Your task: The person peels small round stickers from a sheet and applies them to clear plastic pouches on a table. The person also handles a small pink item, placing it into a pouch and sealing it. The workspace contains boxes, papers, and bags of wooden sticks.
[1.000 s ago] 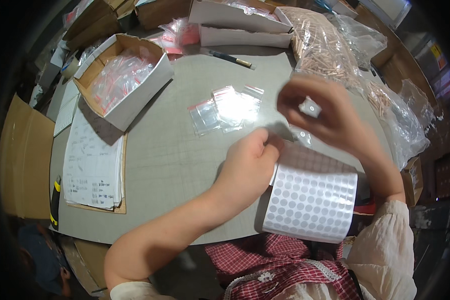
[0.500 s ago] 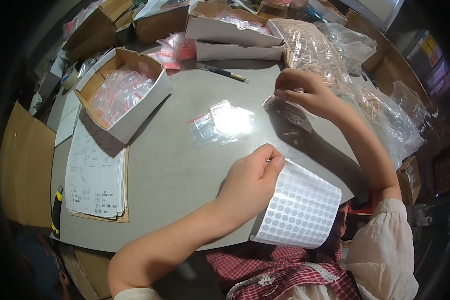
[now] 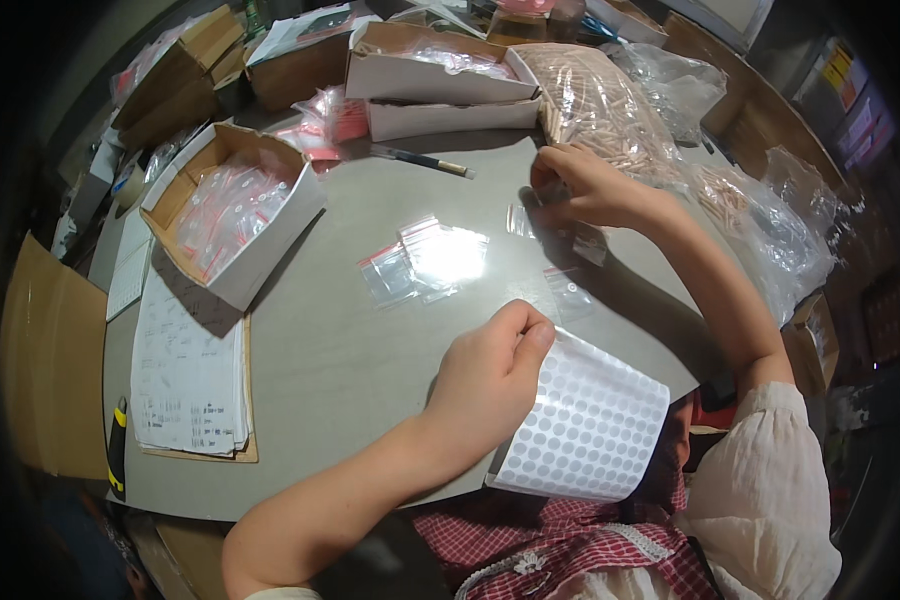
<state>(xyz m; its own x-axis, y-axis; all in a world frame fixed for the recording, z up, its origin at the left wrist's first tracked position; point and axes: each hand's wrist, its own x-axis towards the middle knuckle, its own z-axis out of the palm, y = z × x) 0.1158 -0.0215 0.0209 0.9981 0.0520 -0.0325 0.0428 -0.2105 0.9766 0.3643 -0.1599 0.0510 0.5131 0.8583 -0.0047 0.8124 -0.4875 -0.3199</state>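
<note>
At the grey worktop's (image 3: 310, 360) edge, your left hand (image 3: 490, 370) is pinching, apparently steadying, a grey-dotted white sheet (image 3: 585, 425); right hand's (image 3: 595, 190) grip unclear.

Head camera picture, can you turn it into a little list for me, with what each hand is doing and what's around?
Left hand: pinches a white sheet of round grey dots
Right hand: by small clear plastic bags; grip unclear
Left side: white cardboard box, brown inside, holding clear bags
Far right: clear plastic sack of tan sticks
</note>
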